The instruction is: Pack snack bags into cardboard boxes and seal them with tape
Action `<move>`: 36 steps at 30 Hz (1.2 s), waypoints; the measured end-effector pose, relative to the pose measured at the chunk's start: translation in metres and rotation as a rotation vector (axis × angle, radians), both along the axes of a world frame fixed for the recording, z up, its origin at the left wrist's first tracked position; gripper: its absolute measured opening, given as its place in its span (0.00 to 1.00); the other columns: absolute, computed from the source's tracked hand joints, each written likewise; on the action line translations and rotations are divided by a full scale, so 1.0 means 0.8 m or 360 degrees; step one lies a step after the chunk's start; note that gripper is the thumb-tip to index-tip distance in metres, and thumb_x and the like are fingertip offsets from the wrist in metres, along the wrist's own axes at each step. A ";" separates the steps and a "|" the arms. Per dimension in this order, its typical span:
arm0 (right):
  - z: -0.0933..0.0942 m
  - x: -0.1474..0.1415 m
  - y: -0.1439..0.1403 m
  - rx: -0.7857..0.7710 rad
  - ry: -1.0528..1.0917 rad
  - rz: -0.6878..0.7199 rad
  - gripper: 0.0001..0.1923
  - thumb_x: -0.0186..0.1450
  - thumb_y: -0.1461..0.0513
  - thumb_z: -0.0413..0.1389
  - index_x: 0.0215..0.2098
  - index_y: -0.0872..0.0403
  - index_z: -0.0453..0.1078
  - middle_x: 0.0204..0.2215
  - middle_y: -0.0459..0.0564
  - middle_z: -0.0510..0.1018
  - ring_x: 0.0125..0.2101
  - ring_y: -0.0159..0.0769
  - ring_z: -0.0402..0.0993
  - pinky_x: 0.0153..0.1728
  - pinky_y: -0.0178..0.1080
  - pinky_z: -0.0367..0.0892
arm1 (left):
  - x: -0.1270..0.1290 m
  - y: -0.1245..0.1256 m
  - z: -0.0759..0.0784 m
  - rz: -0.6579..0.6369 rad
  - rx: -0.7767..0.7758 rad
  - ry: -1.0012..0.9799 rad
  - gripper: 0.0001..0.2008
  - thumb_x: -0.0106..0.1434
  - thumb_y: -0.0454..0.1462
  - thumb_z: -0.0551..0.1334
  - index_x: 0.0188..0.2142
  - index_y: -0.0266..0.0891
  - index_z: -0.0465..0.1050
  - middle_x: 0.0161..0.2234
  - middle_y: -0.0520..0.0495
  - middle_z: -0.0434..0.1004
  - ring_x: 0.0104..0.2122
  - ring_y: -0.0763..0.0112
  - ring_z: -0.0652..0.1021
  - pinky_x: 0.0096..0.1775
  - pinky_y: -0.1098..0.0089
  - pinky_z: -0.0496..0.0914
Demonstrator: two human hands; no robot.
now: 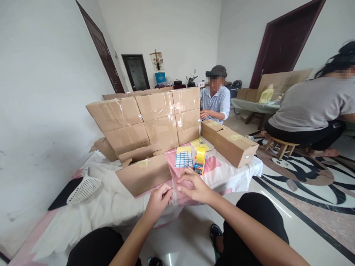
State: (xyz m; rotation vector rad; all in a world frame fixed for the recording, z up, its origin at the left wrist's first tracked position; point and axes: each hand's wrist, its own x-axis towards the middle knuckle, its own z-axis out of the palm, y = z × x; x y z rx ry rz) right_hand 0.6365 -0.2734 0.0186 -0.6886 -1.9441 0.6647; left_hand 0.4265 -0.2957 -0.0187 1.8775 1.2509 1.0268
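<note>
My left hand [160, 196] is raised at the table's front edge, its thumb and fingers pinched together; whatever may be between them is too small to make out. Close by on the right, my right hand [194, 186] is curved, thumb and fingers apart, holding nothing I can see. Just beyond the left hand lies a cardboard box [146, 173] with its flap raised. A sheet of blue-bordered labels [183, 159] rests on the cloth past the right hand. Beside it a tape dispenser [199, 170] carries a roll of yellow tape [201, 153].
Taped cardboard boxes [155, 107] form a wall across the table. More long boxes [230, 142] line its right side. A white perforated basket [84, 188] sits at left on the tablecloth [111, 199]. One person [216, 98] works behind the boxes; another [313, 103] sits on a stool at right.
</note>
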 end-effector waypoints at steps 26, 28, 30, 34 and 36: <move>0.035 0.014 -0.014 0.0416 -0.0416 -0.0114 0.06 0.74 0.64 0.50 0.38 0.52 0.65 0.39 0.51 0.68 0.42 0.41 0.64 0.43 0.45 0.64 | -0.140 0.116 0.109 0.0945 0.0302 0.1198 0.37 0.67 0.50 0.59 0.71 0.44 0.53 0.72 0.40 0.53 0.71 0.45 0.51 0.65 0.30 0.41; 0.038 0.007 -0.012 0.0390 -0.0498 -0.0066 0.08 0.75 0.63 0.49 0.37 0.52 0.64 0.40 0.51 0.68 0.43 0.41 0.63 0.45 0.46 0.63 | -0.145 0.119 0.102 0.0930 0.0311 0.1200 0.33 0.67 0.50 0.59 0.69 0.47 0.58 0.69 0.40 0.62 0.69 0.46 0.58 0.65 0.29 0.40; 0.046 -0.002 -0.008 0.0367 -0.0532 -0.0012 0.09 0.76 0.62 0.48 0.36 0.52 0.64 0.41 0.51 0.68 0.44 0.42 0.63 0.47 0.46 0.63 | -0.144 0.113 0.095 0.0916 0.0396 0.1208 0.27 0.68 0.49 0.58 0.64 0.48 0.66 0.63 0.41 0.71 0.65 0.47 0.65 0.65 0.31 0.42; 0.073 -0.028 0.012 0.0341 -0.0485 0.0081 0.11 0.77 0.59 0.47 0.37 0.51 0.66 0.46 0.52 0.69 0.49 0.43 0.64 0.52 0.48 0.61 | -0.138 0.096 0.085 0.0721 0.0378 0.1241 0.21 0.73 0.42 0.48 0.52 0.45 0.78 0.55 0.44 0.78 0.54 0.56 0.76 0.66 0.43 0.55; 0.090 -0.050 0.034 0.0295 -0.0397 0.0118 0.14 0.77 0.57 0.47 0.35 0.52 0.66 0.46 0.52 0.69 0.50 0.43 0.65 0.54 0.49 0.60 | -0.138 0.090 0.080 0.0670 0.0379 0.1256 0.23 0.74 0.40 0.46 0.54 0.44 0.77 0.56 0.44 0.78 0.53 0.58 0.77 0.66 0.45 0.56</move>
